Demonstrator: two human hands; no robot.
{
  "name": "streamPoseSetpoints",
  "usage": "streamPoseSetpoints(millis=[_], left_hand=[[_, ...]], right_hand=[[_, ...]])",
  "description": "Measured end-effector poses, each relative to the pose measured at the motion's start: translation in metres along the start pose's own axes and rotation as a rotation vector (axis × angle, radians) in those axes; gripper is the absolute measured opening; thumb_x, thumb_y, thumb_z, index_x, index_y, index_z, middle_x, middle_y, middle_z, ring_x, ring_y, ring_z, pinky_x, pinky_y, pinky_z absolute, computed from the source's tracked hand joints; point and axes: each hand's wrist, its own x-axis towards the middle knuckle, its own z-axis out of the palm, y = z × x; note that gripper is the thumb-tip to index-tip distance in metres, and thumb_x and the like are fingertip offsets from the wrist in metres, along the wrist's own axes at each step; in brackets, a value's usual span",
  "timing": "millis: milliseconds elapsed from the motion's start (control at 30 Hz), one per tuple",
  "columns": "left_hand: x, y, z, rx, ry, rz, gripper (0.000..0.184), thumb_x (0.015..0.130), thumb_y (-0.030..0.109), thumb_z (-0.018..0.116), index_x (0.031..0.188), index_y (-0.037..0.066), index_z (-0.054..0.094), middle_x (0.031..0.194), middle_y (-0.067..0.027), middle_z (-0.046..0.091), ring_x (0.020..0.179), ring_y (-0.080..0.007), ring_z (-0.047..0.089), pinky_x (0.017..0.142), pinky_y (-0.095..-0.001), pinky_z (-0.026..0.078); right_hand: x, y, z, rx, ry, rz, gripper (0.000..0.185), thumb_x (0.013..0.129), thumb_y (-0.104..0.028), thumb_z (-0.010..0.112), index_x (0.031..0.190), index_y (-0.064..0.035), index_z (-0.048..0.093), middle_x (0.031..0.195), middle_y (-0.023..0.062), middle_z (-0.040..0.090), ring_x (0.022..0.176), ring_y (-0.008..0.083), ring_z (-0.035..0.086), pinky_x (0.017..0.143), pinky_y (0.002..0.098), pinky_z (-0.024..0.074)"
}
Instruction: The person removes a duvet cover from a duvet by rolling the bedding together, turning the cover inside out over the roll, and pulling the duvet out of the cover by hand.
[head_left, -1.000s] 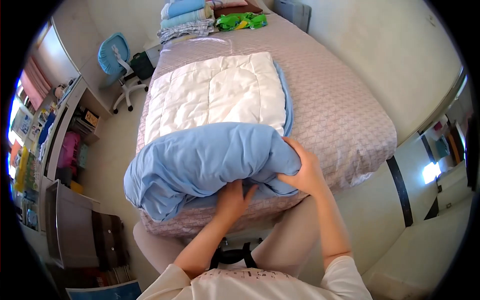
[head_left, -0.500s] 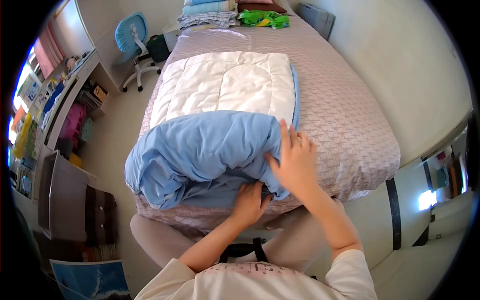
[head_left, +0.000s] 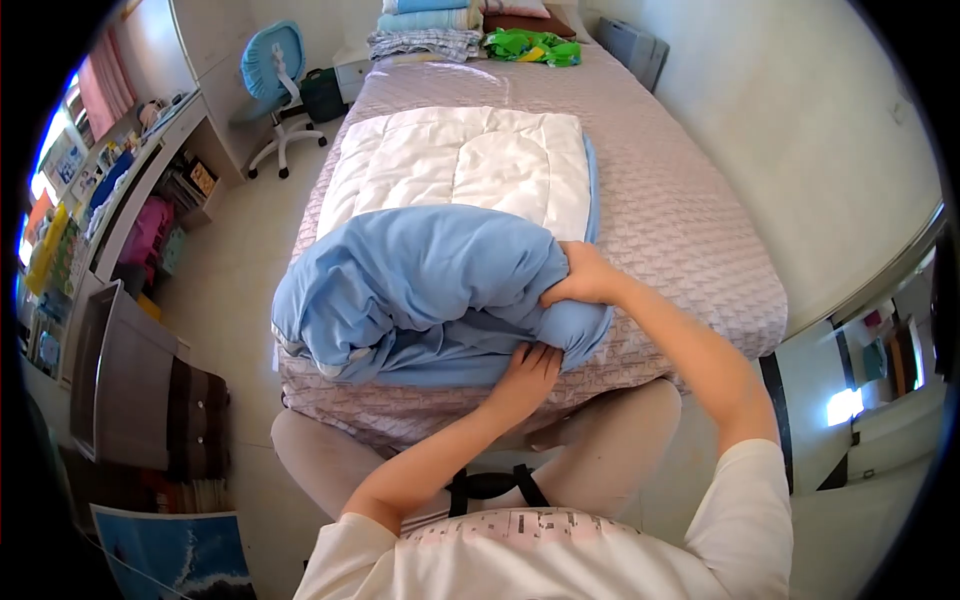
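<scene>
A white quilted comforter (head_left: 465,160) lies flat on the bed (head_left: 680,220). Bunched blue fabric (head_left: 430,260) covers its near end, and a thin blue edge shows along its right side. My right hand (head_left: 582,275) is closed round the right end of the blue bunch, with its fingertips partly hidden in the folds. Lower down, near the bed's front edge, my left hand (head_left: 532,378) has its fingers pressed together on the blue fabric.
At the bed's far end are folded bedding (head_left: 425,35) and a green bag (head_left: 532,47). A blue chair (head_left: 275,70) stands at the back left. A long desk (head_left: 150,180) and a grey bin (head_left: 125,380) are on the left. My knees touch the bed's front.
My right hand has gone from resting open on the fabric to gripping its right end. My left hand has shifted right along the near edge. The blue bunch has a more curved shape.
</scene>
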Motion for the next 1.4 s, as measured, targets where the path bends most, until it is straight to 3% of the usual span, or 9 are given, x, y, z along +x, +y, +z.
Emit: streamPoseSetpoints(millis=[167, 400, 500, 567, 733, 900, 967, 1133, 1400], left_hand=[[0.027, -0.049, -0.019, -0.482, 0.123, -0.121, 0.082, 0.082, 0.05, 0.073, 0.138, -0.005, 0.049, 0.145, -0.0236, 0.047, 0.137, -0.0408, 0.04, 0.117, -0.0537, 0.025], [0.05, -0.029, 0.002, -1.037, 0.003, -0.441, 0.078, 0.081, 0.05, 0.074, 0.137, 0.001, 0.052, 0.141, -0.0235, 0.051, 0.134, -0.0426, 0.044, 0.114, -0.0523, 0.03], [0.02, 0.019, -0.018, -0.44, -0.193, -0.113, 0.071, 0.085, 0.048, 0.072, 0.138, 0.006, 0.052, 0.14, -0.0221, 0.052, 0.135, -0.0412, 0.044, 0.115, -0.0529, 0.03], [-0.015, 0.03, -0.037, -0.442, 0.056, -0.101, 0.056, 0.086, 0.04, 0.07, 0.133, 0.01, 0.059, 0.141, -0.017, 0.054, 0.133, -0.038, 0.047, 0.114, -0.051, 0.032], [-0.011, 0.011, -0.13, -0.127, 0.384, -0.033, 0.04, 0.082, 0.023, 0.067, 0.121, 0.021, 0.071, 0.14, -0.0044, 0.058, 0.139, -0.0327, 0.043, 0.116, -0.0543, 0.029], [0.08, -0.037, -0.116, 0.201, -0.026, 0.174, 0.084, 0.078, 0.013, 0.065, 0.154, 0.034, 0.036, 0.154, -0.0146, 0.04, 0.149, -0.034, 0.029, 0.122, -0.0562, 0.016], [0.092, -0.045, -0.099, 0.175, 0.031, 0.233, 0.097, 0.073, 0.01, 0.07, 0.157, 0.037, 0.03, 0.15, -0.0255, 0.04, 0.147, -0.035, 0.033, 0.122, -0.0548, 0.015], [0.11, -0.07, -0.119, -0.038, -0.04, 0.175, 0.099, 0.062, 0.018, 0.08, 0.153, 0.022, 0.041, 0.127, -0.0198, 0.058, 0.122, -0.0332, 0.055, 0.113, -0.0508, 0.032], [0.113, -0.072, -0.15, -0.012, 0.307, 0.125, 0.069, 0.061, 0.015, 0.076, 0.128, 0.007, 0.06, 0.099, -0.0077, 0.064, 0.091, -0.0238, 0.062, 0.104, -0.0474, 0.041]], right_hand=[[-0.048, -0.072, -0.019, 0.188, -0.047, -0.102, 0.071, 0.05, -0.018, 0.091, 0.114, 0.0019, 0.068, 0.104, 0.0156, 0.073, 0.1, 0.0259, 0.068, 0.092, 0.0348, 0.0514], [0.004, -0.033, -0.037, 0.174, -0.611, 0.102, 0.064, 0.055, -0.006, 0.086, 0.116, 0.0002, 0.068, 0.111, 0.0152, 0.073, 0.104, 0.0261, 0.068, 0.095, 0.0353, 0.0512], [0.026, 0.049, -0.016, 0.474, -0.551, 0.56, 0.05, 0.061, -0.005, 0.081, 0.11, 0.0034, 0.072, 0.106, 0.0163, 0.073, 0.097, 0.0274, 0.069, 0.091, 0.0347, 0.0534], [0.025, 0.106, -0.003, 0.779, -0.413, 0.695, 0.046, 0.064, -0.006, 0.078, 0.108, 0.0045, 0.072, 0.105, 0.0175, 0.073, 0.096, 0.0292, 0.069, 0.093, 0.0357, 0.0531], [0.015, 0.109, -0.002, 0.765, -0.355, 0.637, 0.048, 0.065, -0.008, 0.077, 0.111, 0.004, 0.072, 0.106, 0.0171, 0.073, 0.097, 0.0304, 0.069, 0.095, 0.0352, 0.0518], [-0.01, 0.083, -0.009, 0.584, -0.287, 0.311, 0.068, 0.074, -0.021, 0.08, 0.134, 0.0031, 0.057, 0.121, 0.0185, 0.066, 0.109, 0.0288, 0.064, 0.098, 0.0356, 0.0496], [-0.045, 0.078, -0.001, 0.318, 0.255, 0.109, 0.087, 0.081, -0.034, 0.08, 0.149, 0.0015, 0.038, 0.138, 0.0181, 0.053, 0.121, 0.0279, 0.055, 0.101, 0.0385, 0.0474], [-0.126, 0.092, 0.109, 0.863, 0.74, -0.055, 0.103, 0.078, -0.018, 0.086, 0.155, -0.0041, 0.019, 0.143, 0.0153, 0.044, 0.124, 0.0251, 0.051, 0.099, 0.0384, 0.0475], [-0.107, -0.001, 0.127, 1.343, 0.71, 0.026, 0.092, 0.076, -0.003, 0.081, 0.151, -0.004, 0.028, 0.14, 0.0103, 0.047, 0.119, 0.0214, 0.053, 0.104, 0.0337, 0.0413]])
